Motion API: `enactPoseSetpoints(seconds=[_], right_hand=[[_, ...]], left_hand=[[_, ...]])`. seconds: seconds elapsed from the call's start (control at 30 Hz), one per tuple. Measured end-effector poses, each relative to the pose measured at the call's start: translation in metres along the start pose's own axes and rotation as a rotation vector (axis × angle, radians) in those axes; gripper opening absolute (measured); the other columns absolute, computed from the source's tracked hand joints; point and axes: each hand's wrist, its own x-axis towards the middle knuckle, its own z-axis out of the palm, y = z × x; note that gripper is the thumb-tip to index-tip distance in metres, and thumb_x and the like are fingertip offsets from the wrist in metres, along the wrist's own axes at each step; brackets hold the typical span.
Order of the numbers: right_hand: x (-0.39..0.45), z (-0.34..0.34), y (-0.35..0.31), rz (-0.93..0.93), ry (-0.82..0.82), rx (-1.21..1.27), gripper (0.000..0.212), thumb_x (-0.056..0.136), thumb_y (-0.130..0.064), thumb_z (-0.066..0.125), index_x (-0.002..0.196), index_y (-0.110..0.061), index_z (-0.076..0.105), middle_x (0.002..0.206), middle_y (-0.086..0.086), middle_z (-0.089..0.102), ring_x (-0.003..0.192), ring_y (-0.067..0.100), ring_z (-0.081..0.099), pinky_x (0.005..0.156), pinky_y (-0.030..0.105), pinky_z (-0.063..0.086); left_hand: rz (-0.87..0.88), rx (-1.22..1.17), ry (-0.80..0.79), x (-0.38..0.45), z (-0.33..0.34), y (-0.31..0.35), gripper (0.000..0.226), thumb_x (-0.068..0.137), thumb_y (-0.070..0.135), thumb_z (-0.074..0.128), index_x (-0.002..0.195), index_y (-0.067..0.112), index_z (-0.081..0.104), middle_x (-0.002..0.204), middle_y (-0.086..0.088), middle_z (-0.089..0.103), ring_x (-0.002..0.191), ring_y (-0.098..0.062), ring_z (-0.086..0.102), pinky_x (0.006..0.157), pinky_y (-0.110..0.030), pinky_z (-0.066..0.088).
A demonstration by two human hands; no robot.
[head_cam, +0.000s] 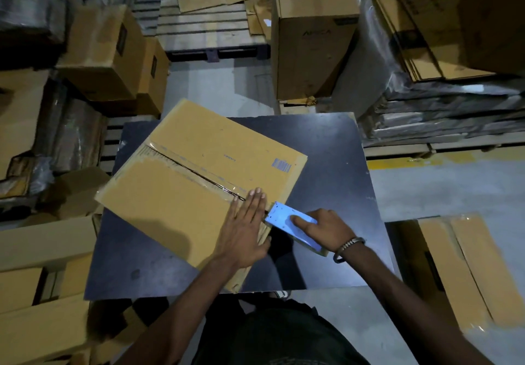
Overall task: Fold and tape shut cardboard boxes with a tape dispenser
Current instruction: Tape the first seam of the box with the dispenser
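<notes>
A closed cardboard box (pixel 181 183) lies at an angle on a dark table (pixel 335 160). Clear tape runs along the seam between its two top flaps, from the far left edge toward the near right edge. My left hand (pixel 244 228) presses flat on the box top at the near end of the seam, fingers together. My right hand (pixel 326 228) grips a blue tape dispenser (pixel 287 218) just off the box's near right edge, its front end at the seam's end. A bracelet circles my right wrist.
Stacked cardboard boxes (pixel 105 55) stand at the left and a tall box (pixel 309 38) at the back. Flat cardboard sheets (pixel 420 23) pile up at the right. A taped box (pixel 466 271) sits low on the right, and more boxes (pixel 42 293) at the near left.
</notes>
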Motion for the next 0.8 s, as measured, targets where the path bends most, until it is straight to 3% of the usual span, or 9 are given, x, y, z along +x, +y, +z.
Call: enactPoseSetpoints(seconds=[0.1, 0.27, 0.4, 0.53, 0.63, 0.8], right_hand=[[0.011, 0.011, -0.023, 0.022, -0.044, 0.053, 0.077, 0.076, -0.088, 0.039, 0.059, -0.013, 0.043, 0.052, 0.005, 0.044, 0.051, 0.020, 0.050, 0.055, 0.040, 0.040], [0.019, 0.022, -0.054, 0.017, -0.052, 0.135, 0.066, 0.095, -0.068, 0.056, 0.055, -0.019, 0.035, 0.051, 0.001, 0.043, 0.048, 0.015, 0.045, 0.051, 0.034, 0.031], [0.014, 0.020, -0.041, 0.003, -0.067, 0.185, 0.066, 0.092, -0.069, 0.060, 0.055, -0.020, 0.038, 0.047, -0.005, 0.045, 0.042, 0.005, 0.044, 0.047, 0.021, 0.030], [0.000, 0.012, -0.009, 0.043, -0.062, 0.165, 0.069, 0.087, -0.077, 0.060, 0.056, -0.016, 0.049, 0.049, 0.001, 0.053, 0.042, 0.004, 0.048, 0.047, 0.018, 0.032], [0.006, 0.017, -0.002, 0.061, -0.059, 0.130, 0.075, 0.087, -0.076, 0.059, 0.059, -0.007, 0.052, 0.050, 0.006, 0.053, 0.043, 0.007, 0.047, 0.050, 0.026, 0.035], [0.024, 0.041, -0.012, 0.053, -0.032, 0.092, 0.068, 0.088, -0.075, 0.056, 0.055, -0.016, 0.046, 0.046, -0.001, 0.047, 0.045, 0.013, 0.050, 0.050, 0.031, 0.038]], left_hand=[[0.001, 0.018, 0.033, -0.002, -0.003, -0.032, 0.095, 0.100, 0.060, 0.045, 0.168, 0.009, 0.003, 0.177, -0.007, -0.003, 0.164, -0.021, -0.003, 0.130, -0.056, 0.012], [-0.008, 0.044, -0.009, 0.000, -0.010, -0.071, 0.094, 0.102, 0.065, 0.038, 0.169, 0.011, 0.001, 0.177, -0.004, -0.006, 0.164, -0.019, -0.004, 0.130, -0.055, 0.012], [0.003, 0.063, -0.025, 0.001, -0.006, -0.074, 0.094, 0.102, 0.069, 0.034, 0.169, 0.011, 0.001, 0.177, -0.004, -0.005, 0.163, -0.019, -0.005, 0.130, -0.054, 0.012], [0.008, 0.094, -0.016, 0.002, -0.006, -0.076, 0.096, 0.102, 0.070, 0.034, 0.169, 0.012, -0.003, 0.177, -0.005, -0.008, 0.163, -0.019, -0.007, 0.130, -0.054, 0.011], [0.003, 0.068, -0.008, 0.002, -0.006, -0.075, 0.096, 0.101, 0.070, 0.036, 0.169, 0.013, -0.003, 0.177, -0.005, -0.007, 0.163, -0.019, -0.006, 0.130, -0.054, 0.010], [-0.013, 0.029, -0.008, 0.001, -0.007, -0.073, 0.094, 0.102, 0.068, 0.035, 0.169, 0.013, -0.001, 0.177, -0.004, -0.007, 0.163, -0.018, -0.006, 0.130, -0.054, 0.011]])
